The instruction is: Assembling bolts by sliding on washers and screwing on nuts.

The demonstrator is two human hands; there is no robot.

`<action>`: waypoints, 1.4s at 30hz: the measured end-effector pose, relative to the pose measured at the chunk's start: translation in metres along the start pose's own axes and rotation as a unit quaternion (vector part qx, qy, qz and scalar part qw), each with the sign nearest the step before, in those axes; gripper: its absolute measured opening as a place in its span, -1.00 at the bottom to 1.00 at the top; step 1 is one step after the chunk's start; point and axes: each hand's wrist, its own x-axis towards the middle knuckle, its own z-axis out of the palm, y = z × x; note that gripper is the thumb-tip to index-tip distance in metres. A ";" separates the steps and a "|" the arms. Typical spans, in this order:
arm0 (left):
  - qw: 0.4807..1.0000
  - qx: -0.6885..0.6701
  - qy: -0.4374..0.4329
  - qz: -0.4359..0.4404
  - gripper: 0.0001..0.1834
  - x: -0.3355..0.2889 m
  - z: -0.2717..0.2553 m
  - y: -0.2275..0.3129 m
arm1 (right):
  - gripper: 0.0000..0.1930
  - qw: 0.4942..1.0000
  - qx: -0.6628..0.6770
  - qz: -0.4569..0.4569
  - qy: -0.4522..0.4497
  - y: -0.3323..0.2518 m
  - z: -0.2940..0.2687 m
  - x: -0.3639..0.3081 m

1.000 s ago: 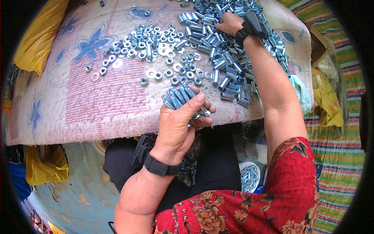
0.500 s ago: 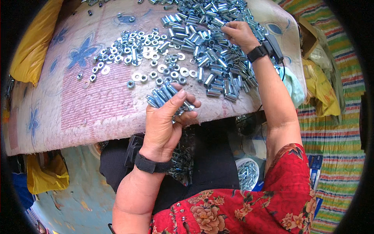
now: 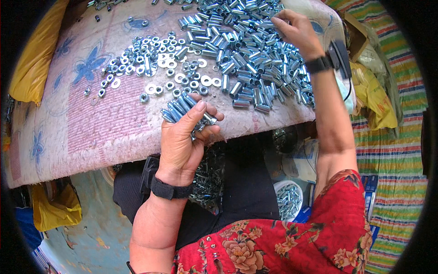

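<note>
Pink mat [image 3: 91, 123]: loose washers [image 3: 164, 82] beside metal sleeves [image 3: 255, 59], hands apart.

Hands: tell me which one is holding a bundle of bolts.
The left hand, at the board's near edge, clutches a bundle of bolts. The right hand only reaches into the loose pile of sleeves.

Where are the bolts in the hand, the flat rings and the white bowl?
bolts [image 3: 179, 108], head view, the threaded ends.
rings [image 3: 206, 80], head view, one washer on the cloth.
bowl [image 3: 281, 186], head view, its rim.
</note>
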 end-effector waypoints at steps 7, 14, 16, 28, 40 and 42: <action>0.990 -0.124 0.064 0.015 -0.68 0.000 0.005 -0.001 | -0.81 0.966 0.126 -0.205 0.093 -0.146 0.086 -0.094; 0.998 -0.052 0.023 0.015 -0.71 -0.002 0.000 0.003 | -0.82 0.971 -0.060 -0.082 0.214 -0.041 0.047 -0.007; 0.997 -0.077 -0.003 0.005 -0.70 0.000 -0.002 0.001 | -0.79 0.965 -0.145 -0.049 0.212 0.012 0.052 0.015; 0.997 -0.071 0.038 -0.005 -0.78 -0.005 -0.001 0.007 | -0.81 0.959 -0.278 -0.017 0.059 0.044 0.069 0.020; 0.998 -0.055 -0.033 0.004 -0.77 -0.003 -0.004 0.005 | -0.72 0.956 -0.293 -0.016 0.021 0.037 0.068 0.033; 0.999 -0.042 -0.013 0.001 -0.75 -0.006 -0.007 0.006 | -0.76 0.957 -0.284 -0.031 0.038 0.036 0.075 0.038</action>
